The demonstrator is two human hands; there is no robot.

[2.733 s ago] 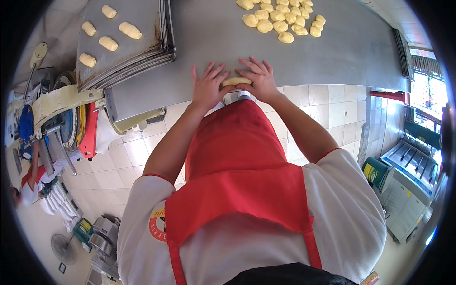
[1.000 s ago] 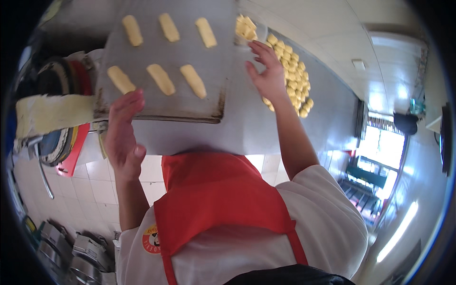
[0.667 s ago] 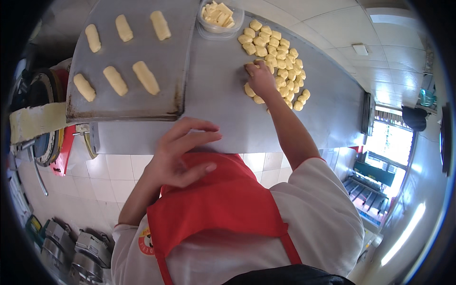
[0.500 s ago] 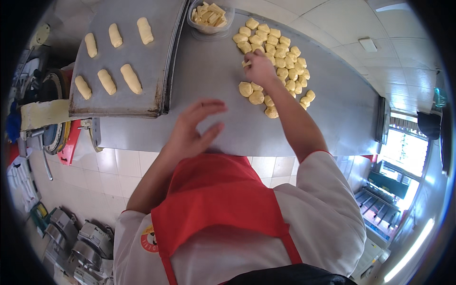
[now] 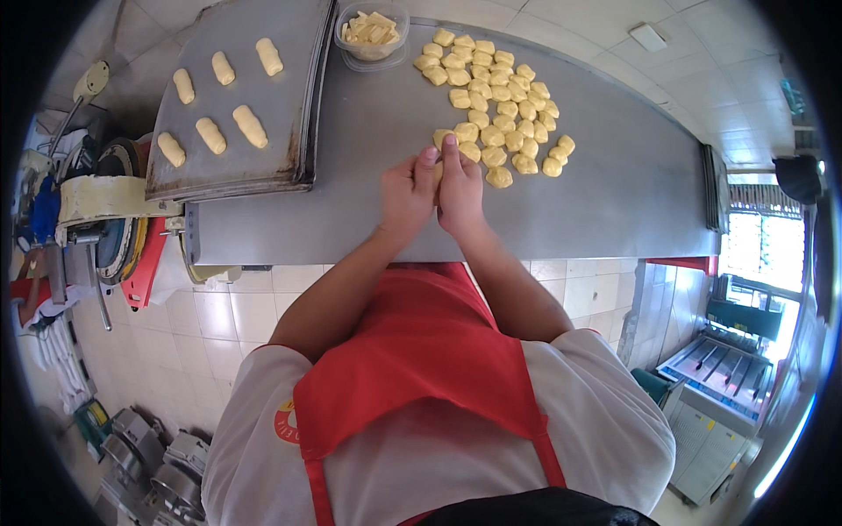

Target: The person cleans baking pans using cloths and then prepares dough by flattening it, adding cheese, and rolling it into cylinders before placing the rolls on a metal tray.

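My left hand and my right hand are brought together over the metal table, thumbs side by side and pointing away from me. A small piece of dough is pressed between them, mostly covered by the fingers. Just beyond my thumbs lies a spread of pale yellow dough balls, many touching one another. To the left, several rolled dough pieces rest in two rows on a dark baking tray.
A clear plastic tub of pale cut sticks stands at the table's far edge, beside the tray. The steel table stretches to the right. Machinery with a round dark part sits left of the tray.
My right hand has come back from the dough balls toward me with a piece of dough. My left hand has moved right and closed against it. The view has shifted slightly.
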